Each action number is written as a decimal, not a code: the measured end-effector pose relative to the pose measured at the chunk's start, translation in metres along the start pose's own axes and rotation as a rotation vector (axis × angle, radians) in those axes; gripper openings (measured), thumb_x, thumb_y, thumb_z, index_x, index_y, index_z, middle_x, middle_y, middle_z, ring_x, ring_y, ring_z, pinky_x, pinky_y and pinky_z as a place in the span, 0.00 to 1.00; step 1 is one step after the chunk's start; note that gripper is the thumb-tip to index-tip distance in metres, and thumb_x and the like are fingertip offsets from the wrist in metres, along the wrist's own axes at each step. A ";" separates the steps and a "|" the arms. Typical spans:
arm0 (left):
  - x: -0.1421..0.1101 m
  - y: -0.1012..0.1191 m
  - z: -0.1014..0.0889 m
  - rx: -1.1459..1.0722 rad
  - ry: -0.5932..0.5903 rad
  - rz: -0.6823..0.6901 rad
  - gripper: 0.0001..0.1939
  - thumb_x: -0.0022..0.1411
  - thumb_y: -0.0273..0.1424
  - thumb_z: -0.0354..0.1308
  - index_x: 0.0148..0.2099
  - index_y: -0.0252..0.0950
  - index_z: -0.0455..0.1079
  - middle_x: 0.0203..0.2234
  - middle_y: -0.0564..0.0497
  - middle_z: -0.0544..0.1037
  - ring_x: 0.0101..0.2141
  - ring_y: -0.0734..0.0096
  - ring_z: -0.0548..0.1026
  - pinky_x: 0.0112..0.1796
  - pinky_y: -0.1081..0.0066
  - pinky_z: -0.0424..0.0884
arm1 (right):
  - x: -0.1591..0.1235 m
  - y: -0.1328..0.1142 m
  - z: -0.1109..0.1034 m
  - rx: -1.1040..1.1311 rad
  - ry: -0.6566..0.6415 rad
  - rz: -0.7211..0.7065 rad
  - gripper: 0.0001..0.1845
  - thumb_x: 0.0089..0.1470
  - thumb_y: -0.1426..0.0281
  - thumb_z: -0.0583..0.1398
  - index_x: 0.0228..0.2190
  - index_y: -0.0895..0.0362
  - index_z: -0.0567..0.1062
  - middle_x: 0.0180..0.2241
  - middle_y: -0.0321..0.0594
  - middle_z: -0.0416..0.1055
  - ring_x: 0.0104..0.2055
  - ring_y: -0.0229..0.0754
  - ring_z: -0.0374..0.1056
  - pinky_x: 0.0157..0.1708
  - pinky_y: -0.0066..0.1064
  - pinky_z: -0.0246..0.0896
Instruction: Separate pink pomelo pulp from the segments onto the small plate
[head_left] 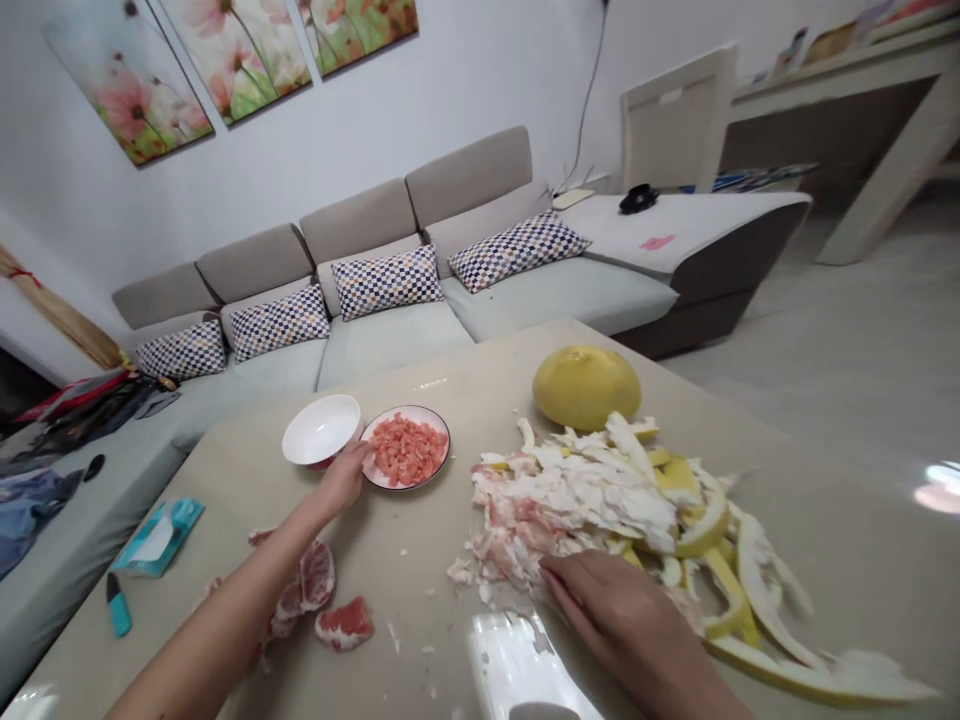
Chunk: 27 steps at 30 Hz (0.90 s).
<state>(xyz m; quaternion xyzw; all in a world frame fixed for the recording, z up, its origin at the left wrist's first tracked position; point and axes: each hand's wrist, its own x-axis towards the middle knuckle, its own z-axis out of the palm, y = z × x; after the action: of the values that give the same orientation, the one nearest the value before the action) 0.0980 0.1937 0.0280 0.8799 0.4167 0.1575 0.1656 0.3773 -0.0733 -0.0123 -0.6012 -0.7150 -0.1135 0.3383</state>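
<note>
My left hand (pixel 346 483) reaches to the left rim of a white plate (pixel 405 486) heaped with pink pomelo pulp (pixel 407 449). Its fingers are drawn together at the rim; what they hold, if anything, is hidden. A white bowl (pixel 322 428) stands just left of the plate. My right hand (pixel 611 605) has its fingers closed at the near edge of a pile of pomelo membrane scraps (pixel 517 530); I cannot make out what is between them. Yellow-and-white peel strips (pixel 720 590) lie beside it. Pomelo segments (pixel 311 577) and a loose piece (pixel 345 624) rest near my left forearm.
A whole yellow pomelo (pixel 586 388) sits behind the peel pile. A blue tissue pack (pixel 159 537) and a teal-handled knife (pixel 118 604) lie at the table's left. Beyond the glossy table (pixel 442 580) stands a grey sofa (pixel 390 340) with checked cushions (pixel 386 282).
</note>
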 end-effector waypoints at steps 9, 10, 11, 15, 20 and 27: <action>-0.127 0.034 0.003 0.095 -0.179 -0.086 0.18 0.58 0.27 0.57 0.52 0.36 0.69 0.49 0.40 0.75 0.48 0.57 0.72 0.50 0.60 0.67 | -0.005 -0.004 0.013 0.027 0.027 0.020 0.16 0.63 0.69 0.49 0.40 0.59 0.76 0.33 0.48 0.79 0.32 0.46 0.75 0.31 0.34 0.68; -0.141 0.040 0.008 0.102 -0.196 -0.095 0.21 0.56 0.26 0.58 0.53 0.38 0.68 0.52 0.41 0.73 0.52 0.55 0.70 0.52 0.60 0.65 | -0.006 -0.005 0.015 0.032 0.007 0.018 0.17 0.63 0.69 0.49 0.39 0.59 0.76 0.32 0.47 0.79 0.32 0.46 0.75 0.31 0.35 0.68; -0.153 0.044 0.013 0.106 -0.214 -0.104 0.23 0.55 0.26 0.58 0.54 0.39 0.67 0.54 0.41 0.72 0.54 0.55 0.68 0.53 0.60 0.64 | -0.007 -0.006 0.017 0.034 -0.014 0.019 0.17 0.62 0.69 0.49 0.39 0.59 0.77 0.32 0.47 0.79 0.31 0.46 0.75 0.31 0.35 0.69; -0.181 0.051 0.026 0.109 -0.230 -0.190 0.23 0.52 0.23 0.59 0.52 0.37 0.68 0.46 0.39 0.76 0.49 0.52 0.71 0.49 0.59 0.65 | -0.010 -0.016 0.025 0.070 -0.066 0.028 0.15 0.62 0.69 0.51 0.38 0.57 0.77 0.33 0.46 0.79 0.33 0.45 0.76 0.33 0.34 0.70; -0.190 0.046 0.026 0.031 -0.173 -0.247 0.23 0.56 0.24 0.55 0.56 0.39 0.65 0.44 0.42 0.76 0.48 0.55 0.72 0.48 0.62 0.65 | -0.006 -0.041 0.031 0.217 -0.141 0.072 0.15 0.60 0.69 0.51 0.38 0.56 0.78 0.35 0.46 0.80 0.35 0.45 0.76 0.35 0.34 0.71; -0.194 0.067 0.027 -0.469 0.019 -0.211 0.33 0.55 0.30 0.61 0.62 0.41 0.59 0.45 0.46 0.76 0.47 0.61 0.73 0.53 0.61 0.64 | 0.021 -0.095 0.022 0.572 -0.372 0.222 0.13 0.59 0.67 0.55 0.40 0.57 0.77 0.34 0.45 0.79 0.35 0.45 0.74 0.37 0.35 0.69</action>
<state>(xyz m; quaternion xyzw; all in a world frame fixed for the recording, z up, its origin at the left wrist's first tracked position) 0.0381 -0.0030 0.0052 0.7675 0.4599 0.2401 0.3766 0.2799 -0.0684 0.0079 -0.5663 -0.6976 0.2401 0.3673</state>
